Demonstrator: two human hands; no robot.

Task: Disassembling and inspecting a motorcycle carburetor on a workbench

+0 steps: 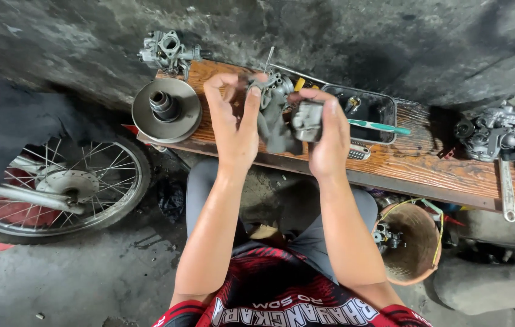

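**Grey metal carburettor held in both hands above a workshop plank**

A person seated at a low, worn wooden plank counter (427,166) holds a small grey cast-metal carburettor body (277,106) up in the air, just over the counter's middle. The left hand (233,124) has its fingers (251,106) pinched on the part's left edge, thumb and forefinger closed on it. The right hand (328,136) is wrapped around a blocky silver section (307,120) on the part's right side, fingers clamped on it.

The casting looks stiff, dense for its size and dull with grime, likely greasy and so prone to slip. Its lumpy shape, with ports and lugs jutting out, suggests the solid body is the safest place to grip, not the thin protruding fittings, which could bend or snap.

On the counter's left end lies a round grey metal pulley disc with a raised hub (166,109), and beyond it a second silver carburettor (166,51). Right of the hands sits a black rectangular plastic tray (384,109) with a teal-handled toothbrush (378,126) across it. Farther right are a larger grimy engine assembly (493,133) and a long silver wrench (507,191). A spoked motorcycle wheel (57,188) rests on the concrete floor at left; a brown bucket (412,245) stands near the right knee.
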